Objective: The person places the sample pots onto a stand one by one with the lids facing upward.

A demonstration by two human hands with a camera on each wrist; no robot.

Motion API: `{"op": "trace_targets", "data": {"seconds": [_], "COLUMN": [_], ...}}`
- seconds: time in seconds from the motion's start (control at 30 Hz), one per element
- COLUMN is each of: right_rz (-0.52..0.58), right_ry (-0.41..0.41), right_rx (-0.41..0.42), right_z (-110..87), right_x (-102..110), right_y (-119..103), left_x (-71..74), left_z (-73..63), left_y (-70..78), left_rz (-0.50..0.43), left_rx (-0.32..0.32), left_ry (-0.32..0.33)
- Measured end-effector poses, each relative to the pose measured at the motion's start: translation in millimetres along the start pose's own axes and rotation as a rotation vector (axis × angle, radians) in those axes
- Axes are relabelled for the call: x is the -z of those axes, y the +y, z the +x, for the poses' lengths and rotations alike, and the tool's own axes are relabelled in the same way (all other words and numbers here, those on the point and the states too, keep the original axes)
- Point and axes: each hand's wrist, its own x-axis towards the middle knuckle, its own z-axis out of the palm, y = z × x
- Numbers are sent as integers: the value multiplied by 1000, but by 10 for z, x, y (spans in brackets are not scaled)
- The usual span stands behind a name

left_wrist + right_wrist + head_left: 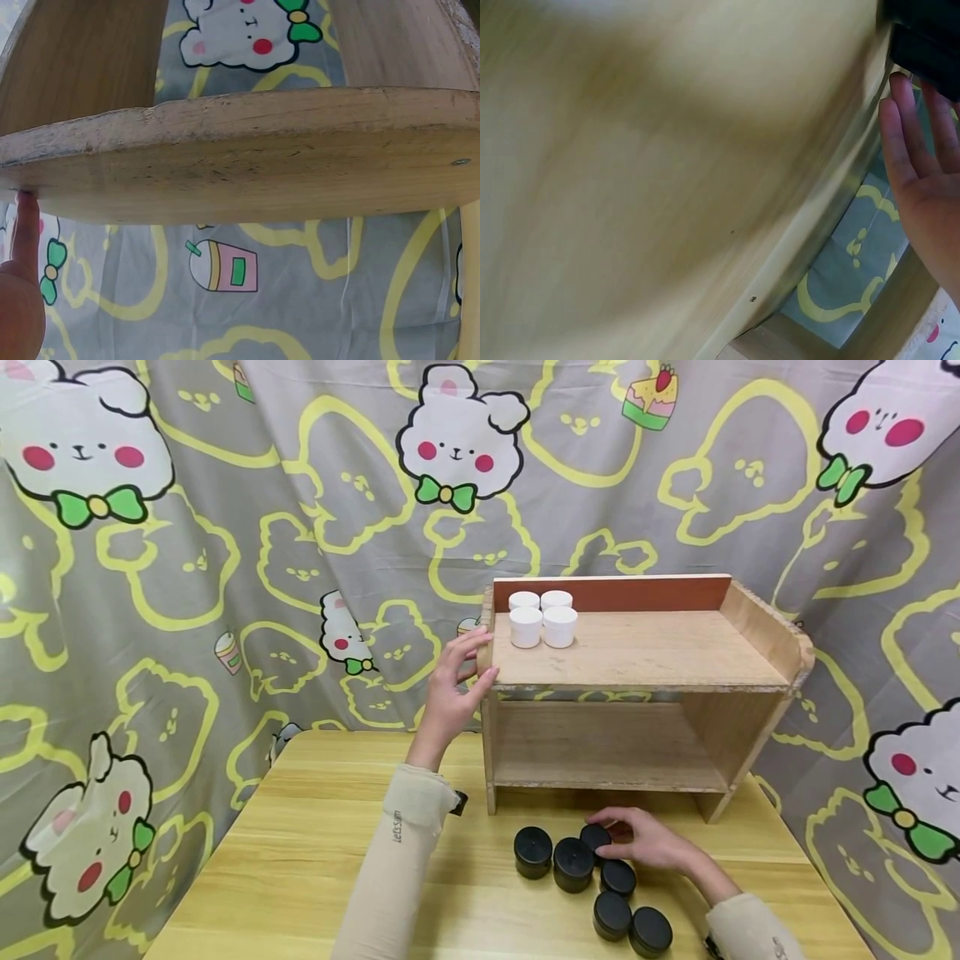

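My left hand (453, 685) touches the upper left side of a two-tier wooden shelf (645, 652), fingers and thumb extended. In the left wrist view, a fingertip (27, 206) meets the outer face of the side panel (247, 180). My right hand (648, 839) pinches a small round black-lidded jar (596, 836) at the back of a group of similar jars, in front of the shelf. Nearest it are one black jar (573, 862) to the left and another black jar (618, 877) in front. In the right wrist view, the fingers (904, 142) reach up to dark jars (926, 60).
Several small white jars (542, 621) stand grouped on the shelf's top board, at its left end. More black jars (532, 850) stand on the wooden table (315, 843), some nearer the front (650, 931). A patterned curtain (360, 577) hangs behind the table.
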Motion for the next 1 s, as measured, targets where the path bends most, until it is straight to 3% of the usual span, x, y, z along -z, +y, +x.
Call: {"op": "trace_targets", "data": {"seconds": [0.67,1.0], "right_rz": [-134,-115], "right_ry": [141,194], "right_rx": [-12,-41], "right_z": [-8,-34], "right_x": [-19,17], "right_y": [-15,-85], "left_x": [9,18], "left_z": [3,6], "left_y": [5,13], "left_rz": [0,-3], "left_rx": [-2,1], "left_ry": [-9,-8]}}
